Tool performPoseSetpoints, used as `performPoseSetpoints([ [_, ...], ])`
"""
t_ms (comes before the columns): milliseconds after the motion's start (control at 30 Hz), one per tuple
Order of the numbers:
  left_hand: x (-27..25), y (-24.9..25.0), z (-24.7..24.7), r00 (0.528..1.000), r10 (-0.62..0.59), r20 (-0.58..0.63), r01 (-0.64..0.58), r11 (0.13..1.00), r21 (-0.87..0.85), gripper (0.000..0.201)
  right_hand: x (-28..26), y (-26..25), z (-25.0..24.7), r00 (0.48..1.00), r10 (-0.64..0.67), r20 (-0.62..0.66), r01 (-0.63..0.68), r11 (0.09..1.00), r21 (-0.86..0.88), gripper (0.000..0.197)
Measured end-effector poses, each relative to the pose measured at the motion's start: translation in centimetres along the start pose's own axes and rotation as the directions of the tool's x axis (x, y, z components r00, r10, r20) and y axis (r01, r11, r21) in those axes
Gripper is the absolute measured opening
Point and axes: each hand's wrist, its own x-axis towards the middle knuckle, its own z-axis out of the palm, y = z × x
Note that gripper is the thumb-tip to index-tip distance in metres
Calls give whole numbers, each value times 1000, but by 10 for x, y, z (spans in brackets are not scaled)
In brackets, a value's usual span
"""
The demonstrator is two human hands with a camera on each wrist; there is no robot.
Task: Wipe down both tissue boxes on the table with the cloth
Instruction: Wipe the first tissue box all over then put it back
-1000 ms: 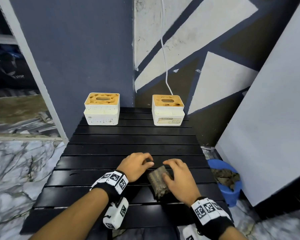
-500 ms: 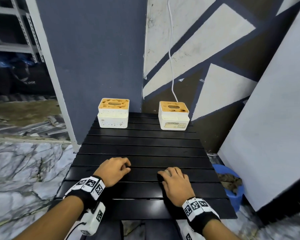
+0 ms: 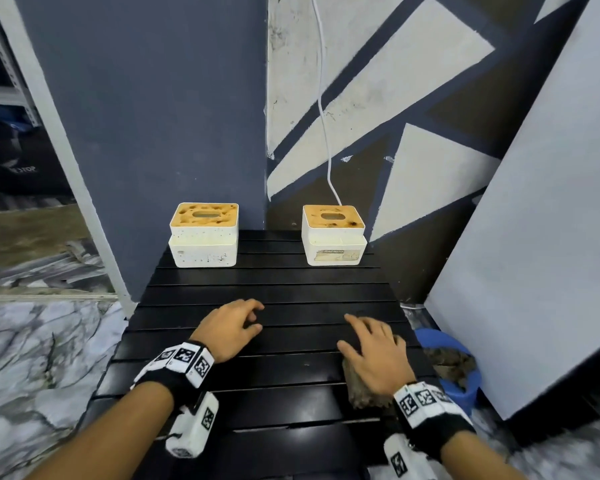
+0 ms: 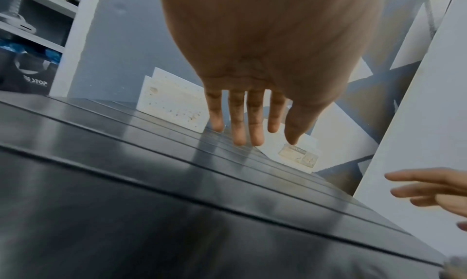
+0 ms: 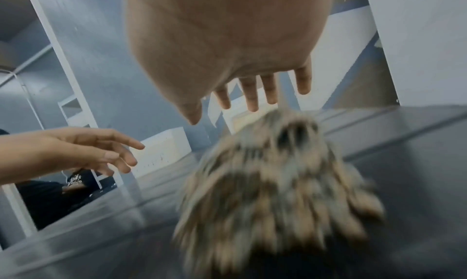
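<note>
The right hand (image 3: 374,355) lies palm down over a crumpled, mottled brown-and-grey cloth (image 3: 362,389) at the near right part of the black slatted table (image 3: 274,289); its fingers (image 5: 251,95) are stretched out and spread, not curled round the cloth, which shows under the palm and wrist and behind the fingertips. The right wrist view blurs the cloth, so whether the palm presses it or only hovers above it cannot be told. The left hand (image 3: 231,327) is over the table to the left of the right fingers, well apart from them, its fingers (image 4: 237,121) loosely extended and holding nothing. Far beyond the left fingertips, at the table's back edge, stands a white square plastic tissue box with a stained orange-brown top and an oval slot (image 3: 204,235), its front speckled with dark spots. Beyond the right fingertips, also at the back edge, stands a second white square tissue box with an orange-brown top and a worn label on its front (image 3: 333,235). The two boxes are well apart. Beside the right hand's outer edge, off the table, a blue plastic bucket (image 3: 465,393) holds more brownish rags.
</note>
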Motion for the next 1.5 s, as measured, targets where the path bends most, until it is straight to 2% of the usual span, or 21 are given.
performPoseSetpoints([
  [167,62,27,4,999,1,-33,-4,996,-93,56,76,23,-33,996,72,-52,-68,994,87,63],
  [367,139,48,12,995,-87,-56,68,956,-285,72,163,47,-54,987,153,-51,-126,929,349,68],
  [467,172,54,14,991,-110,-70,80,937,-341,79,191,53,-57,988,147,-47,-112,894,435,73],
  [567,199,57,17,990,-123,-65,89,920,-380,84,212,57,-55,991,121,-49,-86,889,450,76],
  [733,239,57,35,990,-134,-46,102,900,-424,83,251,69,-44,991,132,-25,-100,849,519,84],
  [800,250,55,44,991,-129,-43,98,897,-432,83,259,72,-40,994,110,-20,-81,836,543,79],
  [867,255,53,52,993,-115,-27,90,885,-456,88,261,72,-36,996,81,-22,-54,824,564,69],
  [933,257,51,58,994,-106,-33,75,866,-494,90,261,73,-32,996,75,-48,-34,815,578,70],
  [1167,248,40,56,983,-147,-109,70,852,-518,72,253,69,-26,991,118,-67,-52,788,614,72],
  [1500,175,26,42,971,-149,-187,55,901,-431,62,206,33,-9,993,59,-102,2,860,510,83],
])
